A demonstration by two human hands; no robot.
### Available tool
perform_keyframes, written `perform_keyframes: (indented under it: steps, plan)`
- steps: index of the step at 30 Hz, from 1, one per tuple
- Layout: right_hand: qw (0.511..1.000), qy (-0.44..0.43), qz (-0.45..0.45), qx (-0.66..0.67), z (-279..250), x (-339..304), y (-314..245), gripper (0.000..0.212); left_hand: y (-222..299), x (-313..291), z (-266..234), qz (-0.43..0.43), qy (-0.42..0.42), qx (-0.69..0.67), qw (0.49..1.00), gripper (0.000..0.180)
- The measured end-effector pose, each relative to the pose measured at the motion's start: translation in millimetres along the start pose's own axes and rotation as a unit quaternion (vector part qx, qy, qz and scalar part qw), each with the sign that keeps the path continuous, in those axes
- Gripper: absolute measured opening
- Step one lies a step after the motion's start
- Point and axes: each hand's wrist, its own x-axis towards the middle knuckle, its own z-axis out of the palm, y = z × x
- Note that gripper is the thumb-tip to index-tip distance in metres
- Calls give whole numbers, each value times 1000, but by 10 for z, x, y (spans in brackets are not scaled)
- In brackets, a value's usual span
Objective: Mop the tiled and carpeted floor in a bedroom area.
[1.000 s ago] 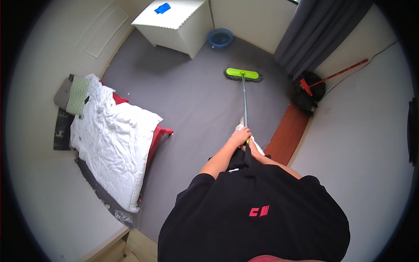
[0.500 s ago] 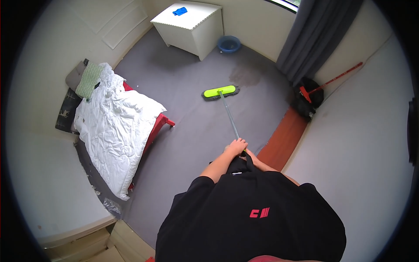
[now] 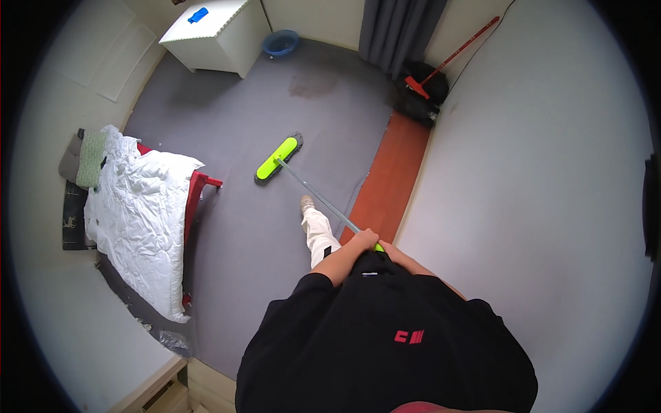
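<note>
A mop point(image 3: 277, 160) with a bright green head and dark grey fringe rests on the grey floor ahead of me, its head slanted. Its thin grey handle point(image 3: 320, 198) runs back toward my body. My left hand point(image 3: 363, 239) is closed round the upper handle. Just behind it, close to my waist, my right hand point(image 3: 390, 250) is at the green end of the handle; its fingers are largely hidden, but it appears closed on it. My leg point(image 3: 319, 233) in pale trousers is stretched forward beside the handle.
On the left is a red-framed bed with a white quilt point(image 3: 141, 220). A white cabinet point(image 3: 220, 41) and blue basin point(image 3: 281, 44) stand at the far wall. Black bags point(image 3: 418, 103) and a red-handled tool point(image 3: 454, 55) sit by the grey curtain point(image 3: 399, 31). A brown floor strip point(image 3: 389, 175) borders the right wall.
The mop head has turned from nearly crosswise to slanted and sits farther left in view. My leg has come forward. The view has swung right, so the bed and cabinet appear shifted left.
</note>
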Motion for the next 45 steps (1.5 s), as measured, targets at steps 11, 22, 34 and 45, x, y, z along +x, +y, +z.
perform_keyframes:
  steps: [11,22,34,45]
  plan:
    - [996,-33,-12,76,152,562,22,39,-493,-200,-101,-26,51,-56,997,31]
    - [975,-129,-152,101,-44,1635,-1569,39,-1793,-692,-819,-64,96,-103,988,28]
    - [993,-94,-31,67,59,2946,-2288,32,-2961,-1019,-1239,-82,258,-146,952,26]
    - [919,-23,161,358,30,4095,-2741,33,-3903,-1094,-1868,-136,346,-182,910,17]
